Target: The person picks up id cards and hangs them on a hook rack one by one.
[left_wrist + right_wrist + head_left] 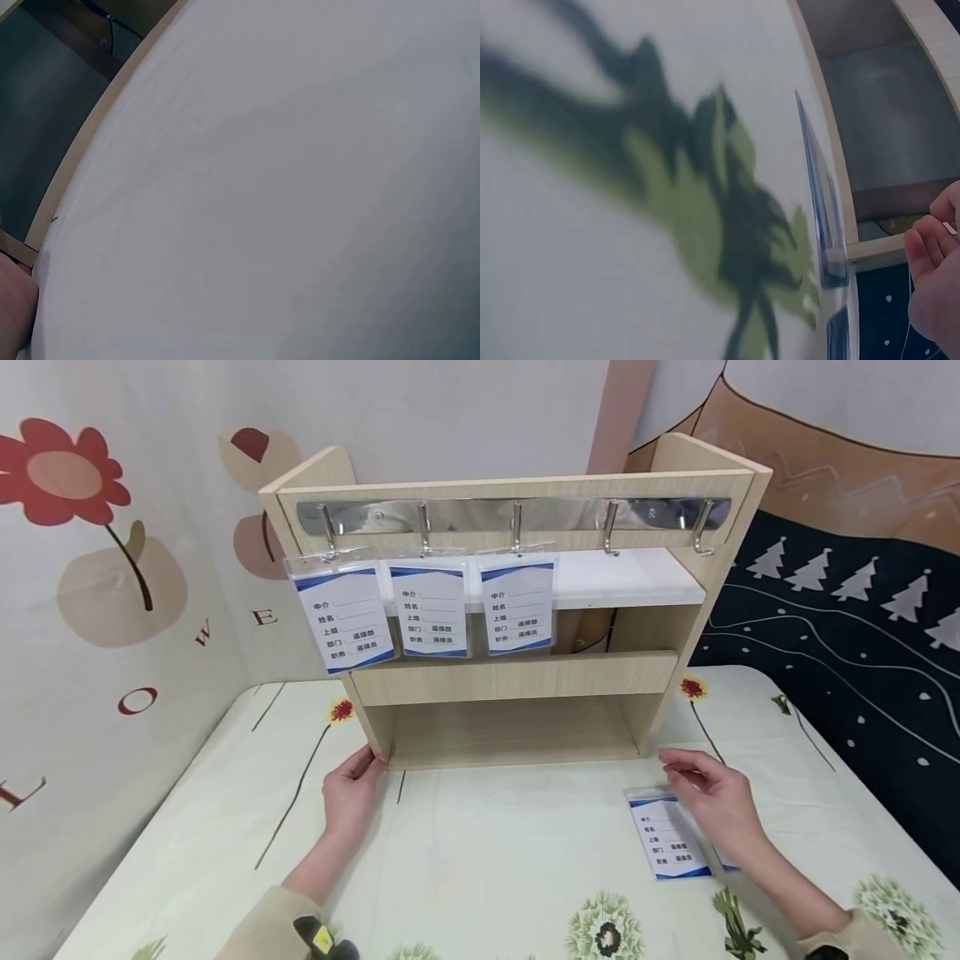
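A pale wooden rack (517, 681) stands on the table. My left hand (354, 789) grips its lower left front corner; the left wrist view shows only part of this hand at the edge. Beside the lower right corner, my right hand (716, 797) hovers with loosely curled fingers and nothing visible held. Under it lie a clear-sleeved badge card (670, 837) and a second card, mostly hidden, with blue edges showing. Three badge cards hang from the left-hand hooks: a tilted one (347, 620), a middle one (429, 610) and a third (517, 606).
A metal strip (472, 516) with several hooks runs along the rack's top; its two right hooks hold nothing. Behind the hanging cards is a white shelf (630, 577). A flower-patterned cloth (480, 852) covers the table, with printed curtains (465, 418) behind.
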Available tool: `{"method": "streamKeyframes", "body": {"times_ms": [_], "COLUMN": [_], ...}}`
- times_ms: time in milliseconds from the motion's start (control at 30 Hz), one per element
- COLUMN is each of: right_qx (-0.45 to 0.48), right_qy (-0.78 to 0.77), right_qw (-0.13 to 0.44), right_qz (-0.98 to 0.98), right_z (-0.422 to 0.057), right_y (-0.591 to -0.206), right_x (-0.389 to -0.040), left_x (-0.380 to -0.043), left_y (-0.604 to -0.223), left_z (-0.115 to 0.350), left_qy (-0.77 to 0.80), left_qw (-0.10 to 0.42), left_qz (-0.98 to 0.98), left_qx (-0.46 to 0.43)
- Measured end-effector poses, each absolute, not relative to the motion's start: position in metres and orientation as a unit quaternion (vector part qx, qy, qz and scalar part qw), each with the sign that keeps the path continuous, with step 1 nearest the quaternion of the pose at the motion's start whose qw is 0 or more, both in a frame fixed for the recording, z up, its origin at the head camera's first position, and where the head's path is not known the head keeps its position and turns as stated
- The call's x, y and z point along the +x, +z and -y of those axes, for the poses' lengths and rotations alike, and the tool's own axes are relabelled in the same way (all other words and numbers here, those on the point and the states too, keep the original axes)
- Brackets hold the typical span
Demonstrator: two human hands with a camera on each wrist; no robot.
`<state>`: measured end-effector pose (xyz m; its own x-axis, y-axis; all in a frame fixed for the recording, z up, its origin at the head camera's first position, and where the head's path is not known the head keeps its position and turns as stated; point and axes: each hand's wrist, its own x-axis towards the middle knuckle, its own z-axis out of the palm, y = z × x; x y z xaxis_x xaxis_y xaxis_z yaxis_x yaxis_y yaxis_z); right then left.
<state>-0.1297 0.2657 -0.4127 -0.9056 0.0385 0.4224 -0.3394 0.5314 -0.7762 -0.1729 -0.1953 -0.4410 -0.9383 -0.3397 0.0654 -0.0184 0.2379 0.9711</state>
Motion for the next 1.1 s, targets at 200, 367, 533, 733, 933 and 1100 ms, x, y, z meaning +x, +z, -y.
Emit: {"method": "streamKeyframes", "body": {"times_ms": [200,367,533,733,933,1100], "right_qx": [0.086,0.089,0.1,0.122,0.115,0.119], "right_qy": [0.447,0.429,0.402,0.358,0.345,0.336], "right_qw": [0.183,0.172,0.161,0.096,0.042,0.04], "right_qz": [0.871,0.882,0.896,0.921,0.931,0.933], "right_z": [-0.272,-0.28,-0.287,-0.292,-0.292,-0.292], "right_y": [-0.414,-0.416,-0.417,-0.419,-0.417,-0.417], "right_x": [-0.13,-0.131,-0.135,-0.139,-0.14,-0.14], "left_x": [-0.174,-0.174,-0.174,-0.174,-0.173,-0.174], "left_y": [-0.441,-0.441,-0.442,-0.442,-0.442,-0.442], "left_z": [0.194,0.194,0.194,0.194,0.195,0.195], "left_qy": [-0.607,-0.606,-0.605,-0.606,-0.607,-0.605], "left_qw": [0.137,0.14,0.14,0.135,0.136,0.135], "left_qz": [0.775,0.775,0.775,0.775,0.775,0.776], "left_qx": [0.11,0.111,0.115,0.115,0.115,0.116]}}
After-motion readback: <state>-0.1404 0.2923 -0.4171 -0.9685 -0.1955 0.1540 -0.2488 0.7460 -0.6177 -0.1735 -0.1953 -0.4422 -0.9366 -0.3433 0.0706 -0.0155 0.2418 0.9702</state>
